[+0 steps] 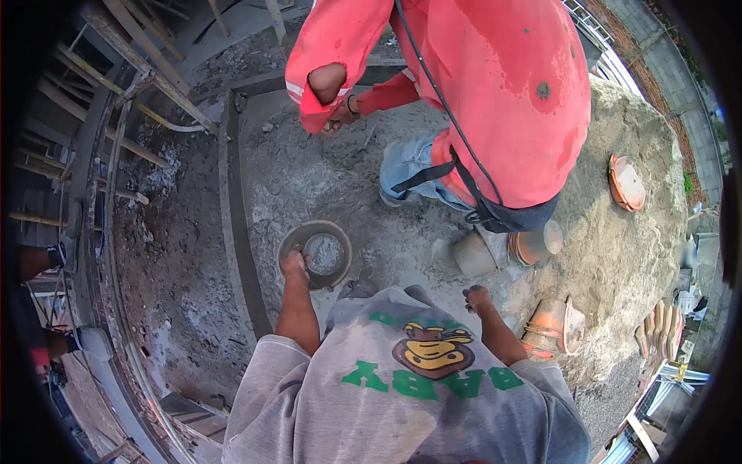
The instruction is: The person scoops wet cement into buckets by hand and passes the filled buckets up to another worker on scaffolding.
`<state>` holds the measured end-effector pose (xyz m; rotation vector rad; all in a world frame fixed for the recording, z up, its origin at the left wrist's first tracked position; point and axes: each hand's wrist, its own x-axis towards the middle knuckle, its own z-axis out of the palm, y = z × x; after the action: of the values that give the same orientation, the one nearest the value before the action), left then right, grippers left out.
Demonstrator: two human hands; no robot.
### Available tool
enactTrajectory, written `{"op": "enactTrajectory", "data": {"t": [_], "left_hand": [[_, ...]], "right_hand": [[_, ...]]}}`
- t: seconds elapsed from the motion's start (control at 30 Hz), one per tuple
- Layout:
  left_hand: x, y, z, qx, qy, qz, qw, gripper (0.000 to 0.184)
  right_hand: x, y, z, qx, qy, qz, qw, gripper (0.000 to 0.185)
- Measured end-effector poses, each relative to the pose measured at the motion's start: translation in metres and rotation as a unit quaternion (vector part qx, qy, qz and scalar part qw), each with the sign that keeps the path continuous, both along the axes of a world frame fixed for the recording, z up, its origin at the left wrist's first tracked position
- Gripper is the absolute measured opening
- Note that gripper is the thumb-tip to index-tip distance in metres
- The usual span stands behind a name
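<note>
At the rim of a round grey bucket [347, 249], my left hand [294, 263] is closed on the near-left edge. Pale grey material, wet or powdery, lies in the bottom of the bucket, which stands on the cement-covered ground. My right hand [477, 298] hangs low on the other side, fingers loosely curled and apart, with nothing visible in it. Beyond that hand, a grey bucket [473, 255] lies tipped next to stacked orange-brown buckets [536, 243]. More stacked buckets [546, 325] lie to its right.
A co-worker in a red top [495, 93] bends over the mixing area ahead, hands together. A low concrete kerb [236, 209] runs along the left. Wooden poles [139, 54] stand at upper left. A sand heap [618, 255] rises at right, with an orange bucket [627, 184] on it.
</note>
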<state>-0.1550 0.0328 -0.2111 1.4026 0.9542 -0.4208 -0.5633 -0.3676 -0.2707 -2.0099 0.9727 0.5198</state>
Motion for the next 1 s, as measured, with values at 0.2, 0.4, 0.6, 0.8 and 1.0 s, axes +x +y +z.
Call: {"op": "enactTrajectory", "data": {"t": [0.2, 0.4, 0.6, 0.8, 1.0], "left_hand": [[0.005, 0.000, 0.000, 0.019, -0.010, -0.018, 1.000, 0.014], [0.032, -0.007, 0.014, 0.014, 0.008, -0.073, 0.997, 0.015], [0.061, -0.061, 0.072, -0.036, -0.019, -0.156, 0.987, 0.015], [0.077, -0.166, 0.178, -0.143, -0.073, -0.335, 0.928, 0.027], [0.105, -0.255, 0.240, -0.127, -0.132, -0.453, 0.873, 0.031]], "right_hand": [[0.070, 0.027, 0.063, 0.048, 0.036, -0.142, 0.988, 0.036], [0.090, 0.024, 0.053, -0.015, 0.011, 0.024, 1.000, 0.040], [0.138, 0.015, 0.063, 0.127, 0.024, -0.164, 0.978, 0.052], [0.270, 0.045, 0.151, 0.125, -0.021, -0.101, 0.987, 0.089], [0.371, -0.009, 0.164, 0.290, -0.131, -0.328, 0.889, 0.084]]}}
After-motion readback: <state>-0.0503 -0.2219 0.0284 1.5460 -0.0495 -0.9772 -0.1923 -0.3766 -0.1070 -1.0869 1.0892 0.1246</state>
